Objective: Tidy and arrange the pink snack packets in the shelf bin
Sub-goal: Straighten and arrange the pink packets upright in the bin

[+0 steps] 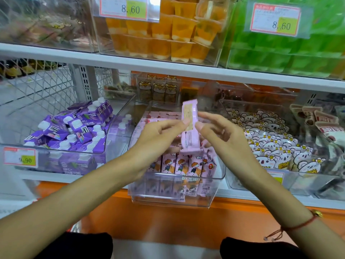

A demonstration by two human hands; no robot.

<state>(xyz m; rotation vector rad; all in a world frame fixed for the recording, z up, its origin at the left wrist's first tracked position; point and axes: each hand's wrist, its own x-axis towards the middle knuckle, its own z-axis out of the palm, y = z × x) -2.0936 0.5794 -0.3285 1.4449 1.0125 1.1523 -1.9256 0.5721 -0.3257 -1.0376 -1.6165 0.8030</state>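
Note:
A clear plastic shelf bin in the middle of the lower shelf holds several pink snack packets standing in a front row, with more lying flat behind. Above the bin I hold one pink packet upright, back side facing me. My left hand pinches its left edge with thumb and fingers. My right hand touches its right edge with the thumb, the other fingers spread. A second pink packet hangs just below the first, between my hands; who grips it is hidden.
Left of the bin stands a clear bin of purple drink cartons with a 9.90 tag. To the right is a bin of white cartoon packets. The shelf above carries bins of orange jelly cups and green cups.

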